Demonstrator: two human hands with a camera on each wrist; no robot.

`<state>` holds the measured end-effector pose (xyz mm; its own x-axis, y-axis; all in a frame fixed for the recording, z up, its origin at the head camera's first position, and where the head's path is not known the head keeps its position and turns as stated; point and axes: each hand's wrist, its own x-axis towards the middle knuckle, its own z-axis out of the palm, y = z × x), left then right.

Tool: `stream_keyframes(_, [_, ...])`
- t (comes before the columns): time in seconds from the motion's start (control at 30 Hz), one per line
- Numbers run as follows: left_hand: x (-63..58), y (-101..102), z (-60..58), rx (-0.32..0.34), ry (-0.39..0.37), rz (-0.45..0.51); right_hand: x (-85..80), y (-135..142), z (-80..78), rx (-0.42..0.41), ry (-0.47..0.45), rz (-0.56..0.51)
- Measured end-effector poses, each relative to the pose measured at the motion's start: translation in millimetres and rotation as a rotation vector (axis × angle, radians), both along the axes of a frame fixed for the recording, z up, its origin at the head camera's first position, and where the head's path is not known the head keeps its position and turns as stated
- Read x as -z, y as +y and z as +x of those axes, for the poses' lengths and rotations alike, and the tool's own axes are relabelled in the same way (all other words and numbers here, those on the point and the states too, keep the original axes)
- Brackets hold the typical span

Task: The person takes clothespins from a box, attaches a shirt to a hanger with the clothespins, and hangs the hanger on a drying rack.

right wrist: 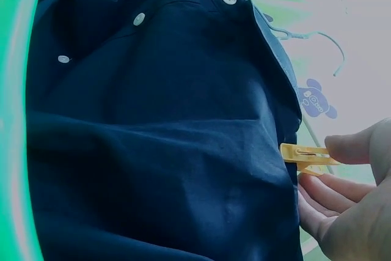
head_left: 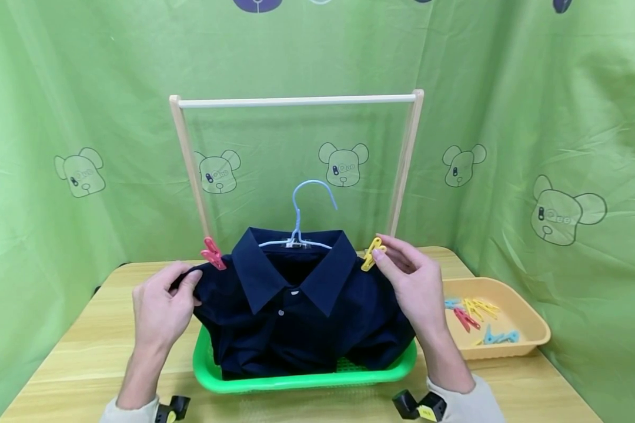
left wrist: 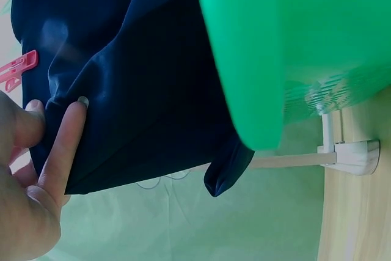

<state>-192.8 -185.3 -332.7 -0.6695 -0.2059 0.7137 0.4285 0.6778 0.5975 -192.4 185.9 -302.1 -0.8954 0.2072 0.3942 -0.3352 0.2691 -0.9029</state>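
Observation:
A dark navy shirt [head_left: 275, 335] with a collar and white buttons sits on a light blue wire hanger [head_left: 297, 217], its lower part in a green basket [head_left: 296, 385]. My left hand [head_left: 164, 302] pinches the shirt's shoulder at the left, beside a red clothespin [head_left: 213, 254] clipped there. At the other shoulder, a yellow clothespin [right wrist: 302, 154] has its jaws on the fabric edge. My right hand [head_left: 410, 276] pinches the handles of that yellow clothespin between thumb and fingers. The hanger's arms are mostly hidden inside the shirt.
Behind the basket stands a wooden rack with a white crossbar [head_left: 296, 101]. An orange tray [head_left: 529, 338] on the right holds several yellow, blue and red clothespins. Green printed curtains surround the wooden table [head_left: 84, 346].

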Motion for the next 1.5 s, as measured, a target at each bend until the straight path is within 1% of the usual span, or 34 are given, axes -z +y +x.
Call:
stream_keyframes(0.3, [1.5,-0.1,-0.2,-0.007,0.002,-0.004,1.6,0.8,-1.5,-0.033,-0.02,0.013])
stream_keyframes(0.7, [1.7,0.7,0.4,-0.001,-0.005,0.002,1.1,2.5,-0.9,-0.033,-0.033,0.015])
stream_keyframes(1.1, [1.5,0.2,-0.9,-0.01,0.013,-0.006,2.2,4.6,-1.3,-0.003,0.011,0.033])
stream_keyframes(1.3, [2.6,-0.3,-1.8,-0.012,0.026,-0.005,0.1,4.8,0.4,-0.014,0.001,0.017])
stream_keyframes(1.5, [2.6,0.2,-2.3,-0.01,0.023,0.003,-0.7,5.1,1.8,-0.012,-0.005,0.033])
